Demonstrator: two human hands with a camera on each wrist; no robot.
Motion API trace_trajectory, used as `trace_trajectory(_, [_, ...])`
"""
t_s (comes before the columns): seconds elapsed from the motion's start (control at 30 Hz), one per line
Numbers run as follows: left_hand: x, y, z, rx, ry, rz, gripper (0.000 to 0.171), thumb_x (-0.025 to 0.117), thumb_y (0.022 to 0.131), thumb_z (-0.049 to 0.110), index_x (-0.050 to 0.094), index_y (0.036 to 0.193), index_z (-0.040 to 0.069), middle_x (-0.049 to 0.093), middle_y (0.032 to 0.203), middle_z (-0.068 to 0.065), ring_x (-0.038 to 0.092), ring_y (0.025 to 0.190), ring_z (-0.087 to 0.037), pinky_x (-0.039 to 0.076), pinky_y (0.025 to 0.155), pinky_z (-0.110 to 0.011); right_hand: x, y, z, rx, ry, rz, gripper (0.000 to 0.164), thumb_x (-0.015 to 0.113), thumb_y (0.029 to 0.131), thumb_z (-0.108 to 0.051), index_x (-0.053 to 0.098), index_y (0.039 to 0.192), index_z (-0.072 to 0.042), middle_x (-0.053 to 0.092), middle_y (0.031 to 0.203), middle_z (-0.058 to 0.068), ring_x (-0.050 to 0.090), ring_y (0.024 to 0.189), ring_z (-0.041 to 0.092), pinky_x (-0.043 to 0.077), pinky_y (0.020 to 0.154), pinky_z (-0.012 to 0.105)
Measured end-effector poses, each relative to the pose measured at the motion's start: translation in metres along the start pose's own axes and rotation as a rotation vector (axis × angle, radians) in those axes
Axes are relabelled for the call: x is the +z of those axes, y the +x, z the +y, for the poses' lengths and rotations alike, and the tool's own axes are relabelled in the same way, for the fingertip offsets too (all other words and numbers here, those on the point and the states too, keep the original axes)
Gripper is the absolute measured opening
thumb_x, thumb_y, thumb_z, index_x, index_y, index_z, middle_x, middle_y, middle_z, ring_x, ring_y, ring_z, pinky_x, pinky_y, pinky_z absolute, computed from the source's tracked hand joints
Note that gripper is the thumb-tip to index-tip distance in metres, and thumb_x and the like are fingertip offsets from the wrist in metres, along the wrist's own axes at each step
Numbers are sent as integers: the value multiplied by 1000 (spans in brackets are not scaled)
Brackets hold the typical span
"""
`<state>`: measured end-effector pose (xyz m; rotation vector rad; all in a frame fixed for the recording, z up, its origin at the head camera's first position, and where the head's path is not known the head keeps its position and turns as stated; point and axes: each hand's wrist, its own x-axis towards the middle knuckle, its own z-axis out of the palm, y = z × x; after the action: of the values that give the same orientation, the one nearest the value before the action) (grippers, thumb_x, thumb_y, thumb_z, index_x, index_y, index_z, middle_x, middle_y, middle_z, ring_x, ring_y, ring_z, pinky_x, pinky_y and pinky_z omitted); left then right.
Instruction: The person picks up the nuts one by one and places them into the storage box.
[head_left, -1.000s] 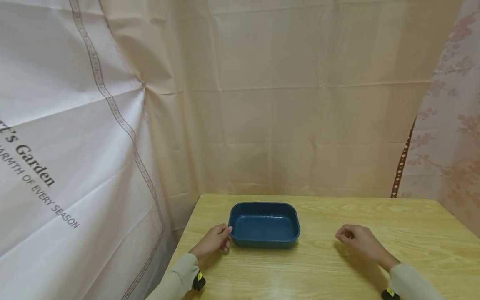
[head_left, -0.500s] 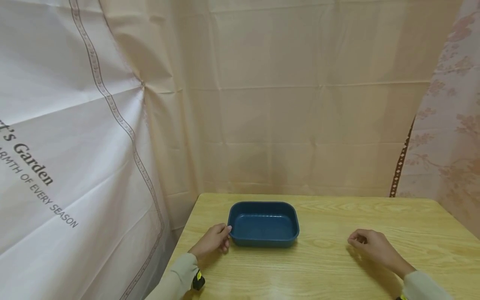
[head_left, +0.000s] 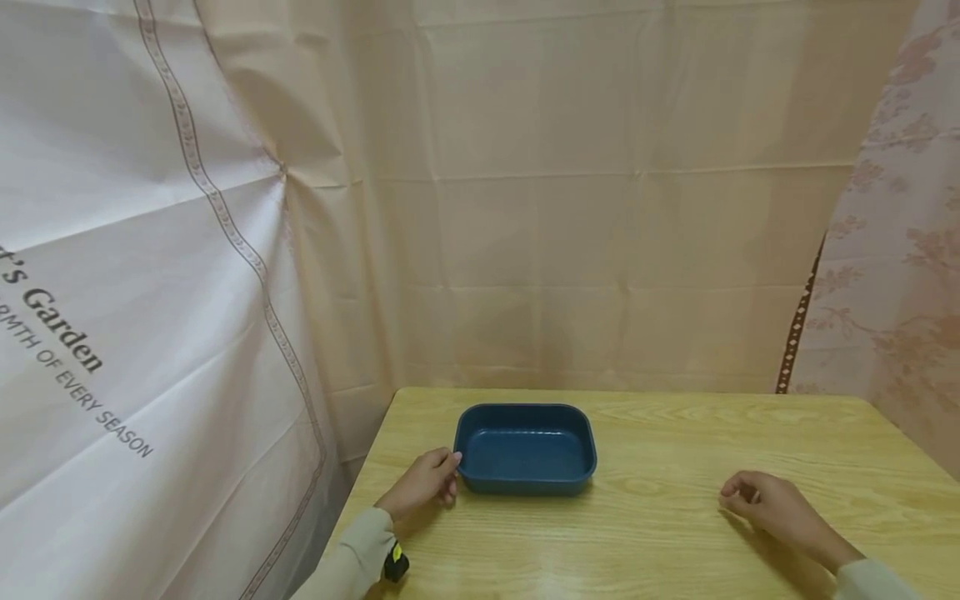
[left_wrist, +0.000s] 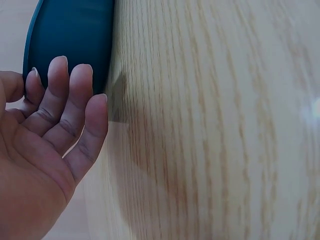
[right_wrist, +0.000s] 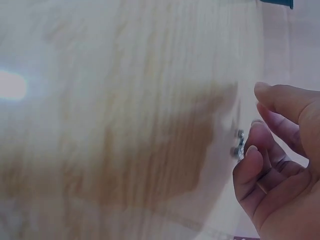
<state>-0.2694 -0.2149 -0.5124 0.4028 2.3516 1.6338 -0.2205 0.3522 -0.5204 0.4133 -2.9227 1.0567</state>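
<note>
A deep blue rectangular baking dish with rounded corners stands on the wooden table, nothing in it. At its left end my left hand pinches the rim, thumb on top. In the left wrist view, the other fingers of the left hand lie loosely bent beside the dish's outer wall. Well to the right of the dish, my right hand hovers over the table with loosely curled fingers and thumb near the index finger. A small shiny thing shows right beside its fingertips in the right wrist view; what it is stays unclear.
The light wood table reaches back to a beige hanging cloth. A white printed cloth hangs on the left, and a floral one on the right.
My right hand has moved right and toward me, away from the dish. The left hand keeps its hold on the rim, and the dish stays in place.
</note>
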Motion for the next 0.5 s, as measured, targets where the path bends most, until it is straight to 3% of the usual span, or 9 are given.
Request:
trace_trajectory(0.23, [-1, 0, -1, -3, -3, 5, 41, 43, 113, 32, 56, 99, -4, 61, 76, -8, 61, 62, -17, 55, 59, -32, -3, -5, 6, 49, -55, 12, 19, 74, 98, -29, 69, 101, -11, 62, 87, -1, 51, 72, 4, 45, 60, 26])
trace_trajectory(0.5, [-2, 0, -1, -7, -6, -5, 43, 44, 112, 36, 56, 101, -5, 62, 77, -8, 61, 63, -17, 55, 59, -32, -3, -5, 13, 78, -74, -1, 20, 75, 96, -30, 69, 99, -11, 62, 84, -2, 51, 70, 4, 46, 59, 26])
